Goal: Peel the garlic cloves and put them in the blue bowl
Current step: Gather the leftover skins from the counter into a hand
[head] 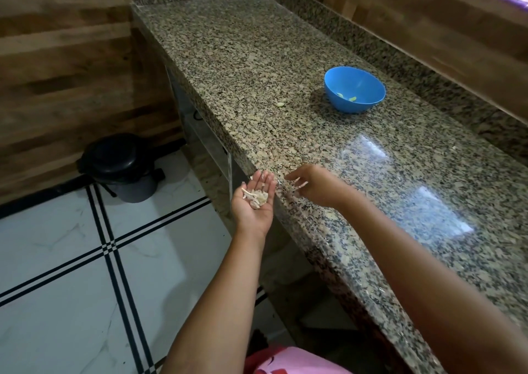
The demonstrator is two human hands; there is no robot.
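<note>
- Two peeled garlic cloves (347, 97) sit in the blue bowl (354, 89), far back on the granite counter (285, 59); one more clove (280, 104) lies loose on the counter left of the bowl, well apart from both hands.
- Left hand (255, 202): palm up, fingers straight, cupped just off the counter edge with a pile of garlic skins (257, 198) lying in it, nothing pinched.
- Right hand (313, 186): on the counter at the edge, fingers loosely curled, looks to be sweeping scraps toward the left palm. Blurred; can't tell if it pinches anything.
- Risk: the palm is beside the edge, not under it, so swept skins could miss and drop to the tiled floor (71, 259).
- Risk: the skins are light, so tilting the open palm could spill them.
- Risk: the loose clove could get overlooked and never reach the bowl.
- Nearby: black pedal bin (120, 165) on the floor to the left, lid down, which I judge needs a foot or a free hand to open. Nothing blocks the bowl.
</note>
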